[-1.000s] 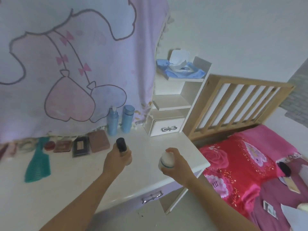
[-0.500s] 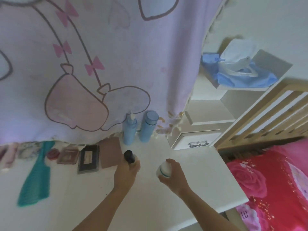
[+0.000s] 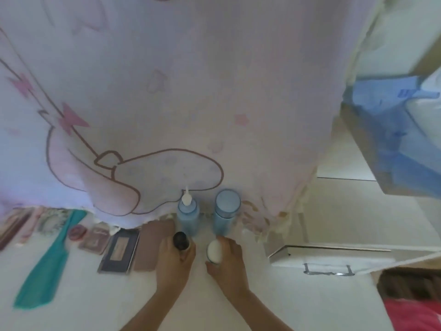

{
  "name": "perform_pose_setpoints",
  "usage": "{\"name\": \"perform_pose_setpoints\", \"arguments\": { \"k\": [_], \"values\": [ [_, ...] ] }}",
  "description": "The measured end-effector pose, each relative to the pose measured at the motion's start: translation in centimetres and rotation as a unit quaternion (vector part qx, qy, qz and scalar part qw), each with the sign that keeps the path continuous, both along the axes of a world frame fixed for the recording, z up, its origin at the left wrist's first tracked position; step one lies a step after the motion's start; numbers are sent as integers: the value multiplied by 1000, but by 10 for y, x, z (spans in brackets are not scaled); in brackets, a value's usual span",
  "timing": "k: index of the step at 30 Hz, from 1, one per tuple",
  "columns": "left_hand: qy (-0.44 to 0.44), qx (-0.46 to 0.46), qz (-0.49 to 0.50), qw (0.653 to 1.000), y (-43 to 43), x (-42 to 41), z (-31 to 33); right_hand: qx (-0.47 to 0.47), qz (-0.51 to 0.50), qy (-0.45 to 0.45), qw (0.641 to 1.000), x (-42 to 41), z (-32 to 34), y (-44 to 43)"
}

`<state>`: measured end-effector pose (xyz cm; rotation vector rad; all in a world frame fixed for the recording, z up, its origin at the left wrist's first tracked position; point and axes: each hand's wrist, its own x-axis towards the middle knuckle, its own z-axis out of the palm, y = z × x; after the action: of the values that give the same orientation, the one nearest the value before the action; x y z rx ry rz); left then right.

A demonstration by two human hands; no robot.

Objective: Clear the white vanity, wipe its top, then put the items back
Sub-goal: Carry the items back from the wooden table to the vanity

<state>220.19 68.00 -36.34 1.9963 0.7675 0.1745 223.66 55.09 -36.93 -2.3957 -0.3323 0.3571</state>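
The table [image 3: 286, 306] has a smooth white top with a dull sheen. The hanging cloth [image 3: 214, 91] is soft, matt fabric with a tasselled hem. The blue pump bottle [image 3: 188, 215] and the blue capped bottle [image 3: 226, 211] look like translucent, lightly glossy plastic. The black-capped bottle [image 3: 180, 240] has a shiny cap. The white jar [image 3: 214, 250] is smooth with a soft gloss. The teal comb [image 3: 45, 271] is matt plastic. The brown case [image 3: 152, 244] looks matt. The drawer handle [image 3: 328, 273] is metal. The blue wipes packet [image 3: 393, 144] is thin plastic film.
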Motion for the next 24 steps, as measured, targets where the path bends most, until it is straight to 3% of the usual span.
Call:
{"name": "perform_pose_setpoints", "arguments": {
  "k": [7,11,13,15,17,21,24],
  "values": [
    [47,154,46,986,-6,10,3,65,7,-16,998,7,-16,12],
    [23,285,-15,958,-1,-2,-1,100,-11,-54,994,-3,-24,9],
    [8,324,-22,946,4,-18,2,102,-47,-146,983,-7,-21,6],
    [6,322,6,947,14,-39,5,116,-77,-266,954,-10,-11,4],
    [19,312,44,949,27,-67,9,127,-45,-337,932,-12,-1,9],
    [66,295,143,943,59,-137,24,137,33,-381,914,-29,14,47],
    [64,276,211,936,85,-203,31,134,143,-363,911,-62,30,89]
  ]
}}
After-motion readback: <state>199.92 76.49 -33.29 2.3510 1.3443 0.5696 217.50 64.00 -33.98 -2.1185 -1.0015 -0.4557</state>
